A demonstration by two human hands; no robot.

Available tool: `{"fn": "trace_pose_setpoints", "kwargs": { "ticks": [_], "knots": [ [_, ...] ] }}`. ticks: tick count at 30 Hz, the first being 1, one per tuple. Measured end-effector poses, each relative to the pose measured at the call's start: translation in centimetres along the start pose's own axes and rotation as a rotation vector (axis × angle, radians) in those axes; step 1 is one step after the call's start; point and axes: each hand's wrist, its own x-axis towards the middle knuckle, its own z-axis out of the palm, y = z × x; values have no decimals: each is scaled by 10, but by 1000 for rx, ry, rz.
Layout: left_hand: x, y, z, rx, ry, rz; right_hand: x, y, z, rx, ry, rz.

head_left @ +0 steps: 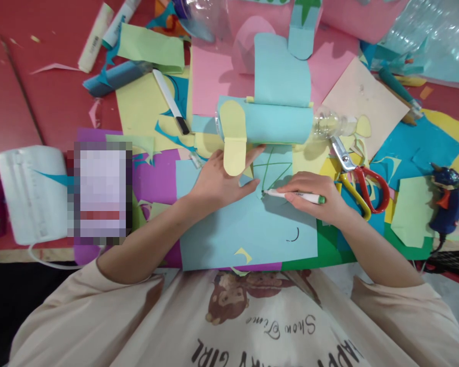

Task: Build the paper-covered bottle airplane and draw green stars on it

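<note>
Gripped in my right hand [317,196] is a white marker [300,195] with a green end, its tip touching a light blue sheet of paper [222,234]. Green lines [272,171] run across the paper's upper part, and a short black curve [297,234] shows lower down. My left hand [224,176] lies on the sheet with its fingers spread. Just beyond it lies a plastic bottle [323,125] wrapped in light blue paper, with a yellow paper strip [234,137] on its left end and a curved blue flap [283,71] on top.
Red-and-yellow-handled scissors [361,183] lie right of my right hand. A blue glue gun [447,196] is at the far right. Another marker [171,102] and several paper scraps lie behind. A white box-like device [34,193] and a blurred-out rectangle [102,193] are on the left.
</note>
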Motion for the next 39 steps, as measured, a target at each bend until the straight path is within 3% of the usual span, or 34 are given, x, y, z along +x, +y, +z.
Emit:
{"fn": "trace_pose_setpoints", "kwargs": {
  "ticks": [20,26,32,39],
  "knots": [
    [0,-1,0,-27,7,8,-1,0,-1,45,-52,-80],
    [0,-2,2,-16,26,23,-4,-1,-8,108,181,-58],
    [1,-3,3,-13,23,29,-3,-1,-10,-116,359,90],
    [0,-2,2,-6,27,26,0,6,-6,-183,346,126]
  ]
}}
